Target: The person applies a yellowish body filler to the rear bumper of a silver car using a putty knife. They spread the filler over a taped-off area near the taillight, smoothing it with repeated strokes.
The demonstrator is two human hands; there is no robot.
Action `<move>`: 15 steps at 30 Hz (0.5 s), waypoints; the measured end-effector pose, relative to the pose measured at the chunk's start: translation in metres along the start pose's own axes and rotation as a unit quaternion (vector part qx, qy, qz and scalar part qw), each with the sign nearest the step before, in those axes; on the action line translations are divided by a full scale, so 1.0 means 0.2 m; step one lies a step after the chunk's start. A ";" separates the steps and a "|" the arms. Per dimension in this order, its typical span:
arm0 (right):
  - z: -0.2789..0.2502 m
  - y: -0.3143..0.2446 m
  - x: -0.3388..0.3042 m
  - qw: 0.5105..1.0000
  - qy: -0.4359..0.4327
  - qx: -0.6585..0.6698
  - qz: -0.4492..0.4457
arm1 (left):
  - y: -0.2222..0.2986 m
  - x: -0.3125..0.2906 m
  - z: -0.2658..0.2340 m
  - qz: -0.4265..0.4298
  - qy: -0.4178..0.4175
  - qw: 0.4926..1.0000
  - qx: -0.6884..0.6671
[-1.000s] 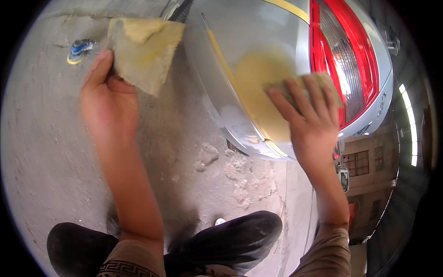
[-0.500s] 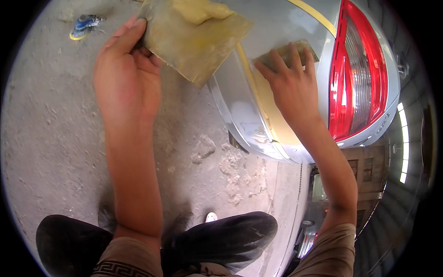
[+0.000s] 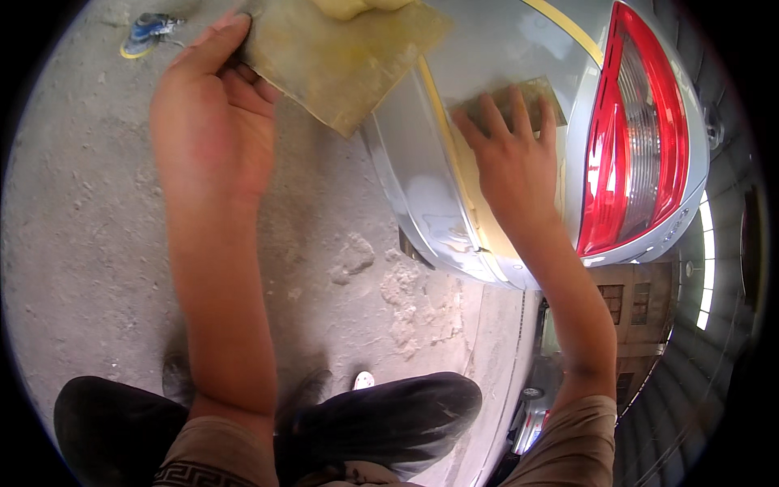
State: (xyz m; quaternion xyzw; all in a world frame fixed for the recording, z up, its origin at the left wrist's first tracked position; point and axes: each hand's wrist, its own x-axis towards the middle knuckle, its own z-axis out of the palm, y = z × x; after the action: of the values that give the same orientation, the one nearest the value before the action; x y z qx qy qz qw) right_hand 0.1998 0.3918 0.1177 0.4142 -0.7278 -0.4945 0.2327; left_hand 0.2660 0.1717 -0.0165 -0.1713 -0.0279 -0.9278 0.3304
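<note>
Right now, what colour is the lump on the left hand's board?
The lump is yellowish, showing best in the head view, at the top.

slvs (image 3: 572,438) tan | L-hem fret band (image 3: 195,475) dk | pants (image 3: 389,418) blk, smudged

Left grip (image 3: 215,105) pinched, palm upward; right grip (image 3: 515,162) palm down, fingers (image 3: 520,114) spread.

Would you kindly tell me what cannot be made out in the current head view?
In the head view:
Paste: its top is cut off by the upper edge.
Left hand: some fingertips are hidden by the board.
Spreader: partly covered by the right hand.
Car: the surface behind both is hidden.
Blue thing: too small to tell its kind.
</note>
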 end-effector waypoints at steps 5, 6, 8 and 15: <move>-0.02 -0.02 -0.04 1.000 -0.008 0.010 0.006 | 0.03 0.00 0.00 -0.029 -0.006 0.999 -0.023; -0.02 -0.02 -0.04 1.000 -0.009 0.013 0.007 | 0.03 0.01 0.00 -0.029 0.028 0.999 0.004; -0.04 -0.02 -0.06 1.000 -0.014 0.014 0.006 | 0.03 0.06 -0.03 -0.034 0.136 0.987 0.084; -0.03 -0.04 -0.14 1.000 -0.013 0.020 0.011 | 0.03 0.09 -0.08 -0.054 0.199 0.970 0.127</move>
State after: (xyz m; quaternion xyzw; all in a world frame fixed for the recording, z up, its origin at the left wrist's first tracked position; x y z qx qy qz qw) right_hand 0.2238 0.4103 0.1144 0.4045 -0.7452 -0.4822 0.2203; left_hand 0.2517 0.1537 -0.0249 0.0614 -0.0883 -0.9487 0.2973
